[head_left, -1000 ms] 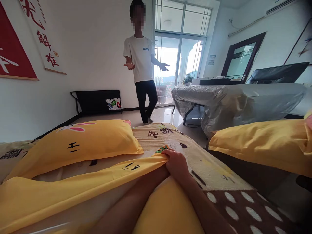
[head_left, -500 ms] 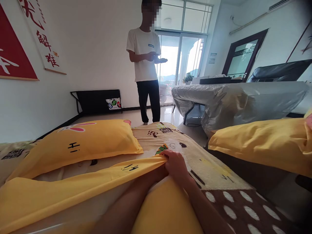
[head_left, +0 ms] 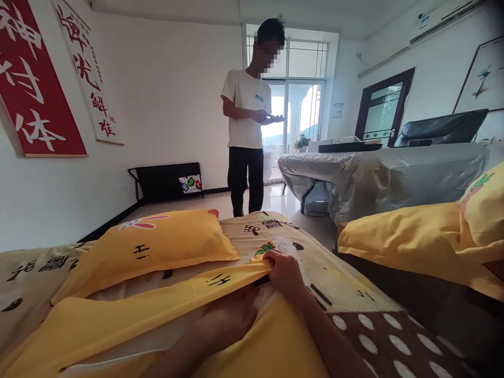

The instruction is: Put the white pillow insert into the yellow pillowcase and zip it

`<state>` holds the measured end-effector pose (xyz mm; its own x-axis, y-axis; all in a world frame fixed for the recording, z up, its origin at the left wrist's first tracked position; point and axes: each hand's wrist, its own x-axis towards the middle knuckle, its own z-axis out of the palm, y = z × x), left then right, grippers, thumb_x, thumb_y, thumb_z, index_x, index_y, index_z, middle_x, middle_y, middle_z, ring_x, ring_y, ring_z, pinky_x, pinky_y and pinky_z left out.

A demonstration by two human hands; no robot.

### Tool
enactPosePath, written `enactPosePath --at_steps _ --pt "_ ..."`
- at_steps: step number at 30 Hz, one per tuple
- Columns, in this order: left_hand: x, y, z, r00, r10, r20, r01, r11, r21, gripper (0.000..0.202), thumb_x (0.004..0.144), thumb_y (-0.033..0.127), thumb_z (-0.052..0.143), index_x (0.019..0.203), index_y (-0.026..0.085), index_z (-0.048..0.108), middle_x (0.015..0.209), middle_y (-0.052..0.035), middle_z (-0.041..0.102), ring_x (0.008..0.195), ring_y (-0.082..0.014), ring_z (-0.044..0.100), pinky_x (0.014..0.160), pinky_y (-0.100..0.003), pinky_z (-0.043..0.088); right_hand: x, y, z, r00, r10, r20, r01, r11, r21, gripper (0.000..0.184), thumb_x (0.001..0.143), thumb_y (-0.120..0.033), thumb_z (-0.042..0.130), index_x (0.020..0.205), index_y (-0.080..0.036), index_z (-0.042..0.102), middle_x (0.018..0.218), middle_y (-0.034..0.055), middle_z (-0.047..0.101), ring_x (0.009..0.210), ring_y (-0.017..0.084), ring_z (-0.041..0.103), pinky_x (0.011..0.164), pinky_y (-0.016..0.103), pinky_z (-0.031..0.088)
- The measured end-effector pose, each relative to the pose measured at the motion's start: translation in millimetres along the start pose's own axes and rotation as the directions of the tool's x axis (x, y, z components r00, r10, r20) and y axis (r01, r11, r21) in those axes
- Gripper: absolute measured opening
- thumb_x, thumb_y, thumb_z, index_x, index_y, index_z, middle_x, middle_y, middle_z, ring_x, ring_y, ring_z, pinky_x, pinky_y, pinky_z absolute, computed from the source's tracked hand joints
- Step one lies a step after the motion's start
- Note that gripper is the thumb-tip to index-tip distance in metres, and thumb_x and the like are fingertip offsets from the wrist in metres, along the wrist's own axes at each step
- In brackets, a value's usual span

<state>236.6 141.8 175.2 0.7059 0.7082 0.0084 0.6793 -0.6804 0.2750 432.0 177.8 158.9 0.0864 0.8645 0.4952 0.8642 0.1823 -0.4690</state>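
The yellow case (head_left: 165,304) lies on the patterned blanket (head_left: 354,286), directly in front of the wearer, its far edge drawn into a taut band marked "Hi". A pale inner piece (head_left: 169,336) shows in the gap below that band. The cloth looks light, thin and limp, with little risk of breaking – it should crease and sag wherever it is not held, so the corner of the rim seems the best place to grip. The pale piece looks smooth and soft, probably better taken by a fold than pressed flat.

The right hand (head_left: 285,270) pinches the band's right end, fingers curled over the edge, wrist bent and forearm reaching up from the lower right. The left hand (head_left: 234,312) reaches in beneath the band, palm low against the pale piece – blurred, so whether it grips anything cannot be told. Beyond lies a plump yellow pillow (head_left: 177,244).
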Motion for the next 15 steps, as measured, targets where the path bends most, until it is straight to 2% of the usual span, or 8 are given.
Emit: enactPosePath --at_steps 4,8,12,15 --pt "8 2 6.2 0.994 0.037 -0.098 -0.035 0.999 0.024 0.050 0.087 0.033 0.033 0.136 0.026 0.042 0.149 -0.0015 0.030 0.135 -0.0252 0.030 0.115 -0.043 0.021 -1 -3 -1 1.000 0.014 0.010 -0.013 0.998 -0.068 0.029 0.064 -0.008 0.046 0.082 -0.020 0.066 0.082 0.0014 0.068 0.077 0.015 0.059 0.065 0.024 0.031" --pt "10 -5 15.9 0.986 0.069 -0.151 -0.065 0.997 0.035 0.051 0.085 0.030 0.035 0.134 0.022 0.044 0.149 -0.0037 0.030 0.137 -0.0237 0.027 0.116 -0.041 0.020 2 -17 -6 0.990 -0.009 0.141 0.033 0.985 -0.168 0.032 0.065 -0.007 0.043 0.084 -0.020 0.066 0.080 0.0022 0.068 0.076 0.016 0.059 0.062 0.024 0.027" --pt "8 -8 19.6 0.970 0.126 -0.209 -0.121 0.992 0.038 0.048 0.084 0.027 0.036 0.131 0.021 0.048 0.142 -0.0052 0.041 0.133 -0.0223 0.033 0.115 -0.040 0.023 8 -33 -11 0.975 -0.020 0.220 0.077 0.963 -0.257 0.027 0.066 -0.006 0.044 0.080 -0.017 0.065 0.081 0.0074 0.067 0.076 0.017 0.058 0.060 0.025 0.024" --pt "13 -8 12.8 0.964 0.013 -0.267 -0.029 0.998 -0.056 0.047 0.084 0.030 0.038 0.128 0.020 0.050 0.137 -0.0091 0.047 0.127 -0.0274 0.040 0.110 -0.046 0.029 15 -41 -12 0.961 -0.035 0.274 0.107 0.962 -0.250 0.024 0.068 -0.005 0.045 0.079 -0.016 0.064 0.081 0.0073 0.066 0.076 0.016 0.057 0.061 0.024 0.026"
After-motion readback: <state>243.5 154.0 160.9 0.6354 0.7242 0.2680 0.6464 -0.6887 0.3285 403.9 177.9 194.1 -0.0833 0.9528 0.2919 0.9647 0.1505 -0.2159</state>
